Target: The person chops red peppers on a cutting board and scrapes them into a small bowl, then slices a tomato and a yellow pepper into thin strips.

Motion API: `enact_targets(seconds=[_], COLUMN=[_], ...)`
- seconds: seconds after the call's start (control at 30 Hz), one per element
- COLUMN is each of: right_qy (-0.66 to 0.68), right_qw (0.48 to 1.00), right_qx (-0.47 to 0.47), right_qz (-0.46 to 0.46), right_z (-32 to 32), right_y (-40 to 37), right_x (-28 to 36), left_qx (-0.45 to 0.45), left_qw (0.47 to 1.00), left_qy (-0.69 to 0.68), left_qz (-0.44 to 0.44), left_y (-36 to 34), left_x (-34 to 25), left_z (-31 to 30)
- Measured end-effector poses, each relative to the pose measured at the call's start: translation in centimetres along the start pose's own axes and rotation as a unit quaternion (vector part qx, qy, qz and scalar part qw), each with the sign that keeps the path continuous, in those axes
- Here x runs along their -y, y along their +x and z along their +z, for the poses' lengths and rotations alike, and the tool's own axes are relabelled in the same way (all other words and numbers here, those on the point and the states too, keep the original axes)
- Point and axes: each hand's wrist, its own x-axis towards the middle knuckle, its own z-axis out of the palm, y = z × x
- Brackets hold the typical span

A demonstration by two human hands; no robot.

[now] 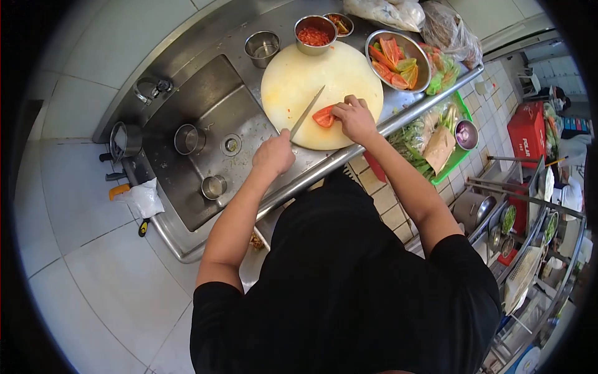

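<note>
My left hand (pixel 274 153) is closed around the handle of a kitchen knife (pixel 306 115), its blade pointing away over the round white cutting board (pixel 349 68). On the board, the fingers of my right hand (pixel 356 118) grip a piece of red pepper (pixel 324 116), just right of the blade. A steel bowl of chopped red pepper (pixel 313 36) stands at the board's far edge. To the right, a larger metal bowl (pixel 426 73) holds red and yellowish-green pepper pieces (pixel 391 56).
The steel sink (pixel 205 93) at left contains small metal cups (pixel 213 186). An empty-looking steel cup (pixel 262 47) stands beside the board. Plastic bags (pixel 448 31) lie at the back right. Below the counter's rail (pixel 430 103), a green crate (pixel 461 106) holds leafy vegetables.
</note>
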Motion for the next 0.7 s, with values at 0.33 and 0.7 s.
enact_targets(seconds=[0.33, 0.7], right_qy=[0.032, 0.095], right_qw=[0.990, 0.980], right_qx=[0.051, 0.028], right_qz=[-0.127, -0.171], right_z=[-0.7, 1.0], right_y=[-1.6, -0.4], right_x=[-0.5, -1.6], left_qx=[0.004, 0.066], left_qw=[0.997, 0.985], left_qy=[0.076, 0.159], left_qz=[0.035, -0.005], left_y=[-1.3, -4.6], left_x=[-2.7, -4.2], left_z=[0.6, -1.5])
